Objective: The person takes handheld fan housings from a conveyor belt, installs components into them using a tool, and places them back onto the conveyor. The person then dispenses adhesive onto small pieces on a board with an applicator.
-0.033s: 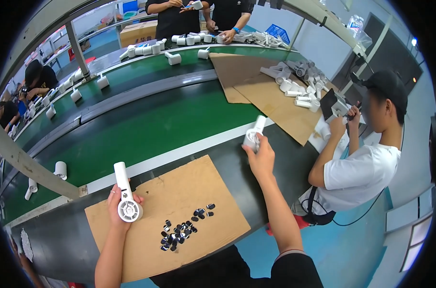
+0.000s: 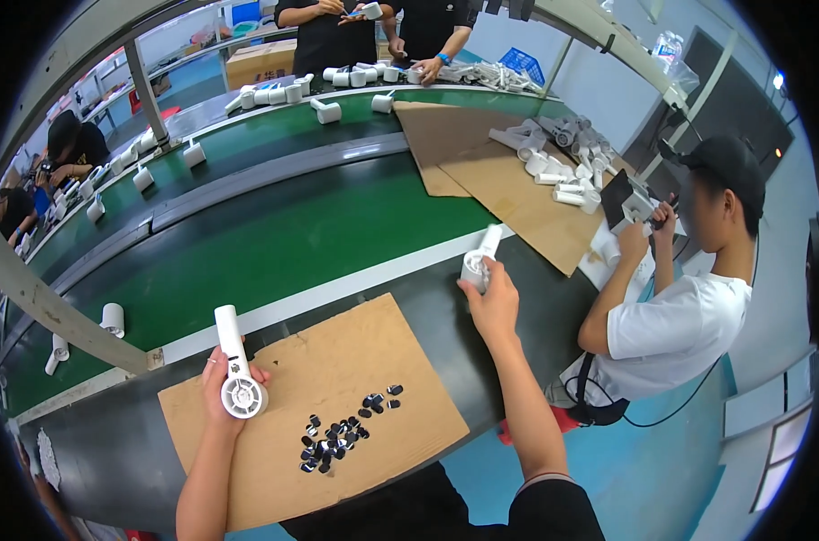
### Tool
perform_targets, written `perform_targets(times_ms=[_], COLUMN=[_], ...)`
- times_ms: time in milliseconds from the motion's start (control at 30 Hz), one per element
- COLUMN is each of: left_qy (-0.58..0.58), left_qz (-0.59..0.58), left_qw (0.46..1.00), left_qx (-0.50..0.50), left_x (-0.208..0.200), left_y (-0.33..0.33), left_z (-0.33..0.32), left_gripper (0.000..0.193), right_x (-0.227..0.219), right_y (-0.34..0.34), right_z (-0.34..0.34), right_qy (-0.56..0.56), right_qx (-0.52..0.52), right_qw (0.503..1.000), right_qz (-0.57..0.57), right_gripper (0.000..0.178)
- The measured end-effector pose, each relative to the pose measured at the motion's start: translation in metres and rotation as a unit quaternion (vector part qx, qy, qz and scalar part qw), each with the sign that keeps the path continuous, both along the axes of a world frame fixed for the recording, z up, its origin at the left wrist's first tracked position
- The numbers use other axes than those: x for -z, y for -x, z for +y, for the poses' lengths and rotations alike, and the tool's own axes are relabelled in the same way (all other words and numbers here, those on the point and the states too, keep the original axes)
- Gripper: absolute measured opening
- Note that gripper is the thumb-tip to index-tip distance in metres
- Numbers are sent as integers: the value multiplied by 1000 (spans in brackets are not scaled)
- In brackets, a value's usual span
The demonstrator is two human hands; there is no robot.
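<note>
With my left hand (image 2: 218, 389) I grip a white handheld fan (image 2: 237, 365) above the cardboard (image 2: 337, 352), where small black pieces (image 2: 337, 440) lie scattered. My right hand (image 2: 493, 304) grips a second fan (image 2: 475, 264) near the green belt (image 2: 337, 216), well apart from the first.

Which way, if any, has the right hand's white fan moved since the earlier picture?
Yes, slightly: the white fan in the right hand has shifted lower in view against the conveyor's white edge strip.
</note>
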State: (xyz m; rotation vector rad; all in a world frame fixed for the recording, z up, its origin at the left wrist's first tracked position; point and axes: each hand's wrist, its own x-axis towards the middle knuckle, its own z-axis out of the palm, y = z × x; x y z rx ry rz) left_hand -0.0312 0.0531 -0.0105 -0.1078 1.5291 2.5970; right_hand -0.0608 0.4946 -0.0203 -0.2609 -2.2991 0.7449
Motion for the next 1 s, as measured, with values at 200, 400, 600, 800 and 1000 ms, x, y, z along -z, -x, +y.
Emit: perform_targets(times_ms=[200,400,600,800,1000], left_qy=[14,9,-144,-70,12], left_qz=[20,5,-47,-29,43], left_qw=[1000,1000,988,996,998], left_qx=[18,17,-13,39,54], left_x=[2,9,5,-1,1], left_y=[2,-6,-9,-2,0], left_z=[-2,-7,-7,-7,-8], left_gripper=[47,44,49,47,56], right_x=[-65,-46,-18,-46,-73], right_y=[-19,109,142,100,-58], right_z=[-24,-39,-39,-78,-124], right_qy=[-91,-135,-110,-106,-53], right_qx=[102,-8,2,-213,-428], right_qw=[989,972,971,964,865], right_qz=[-62,-191,-211,-118,-257], right_gripper=[28,15,17,25,19])
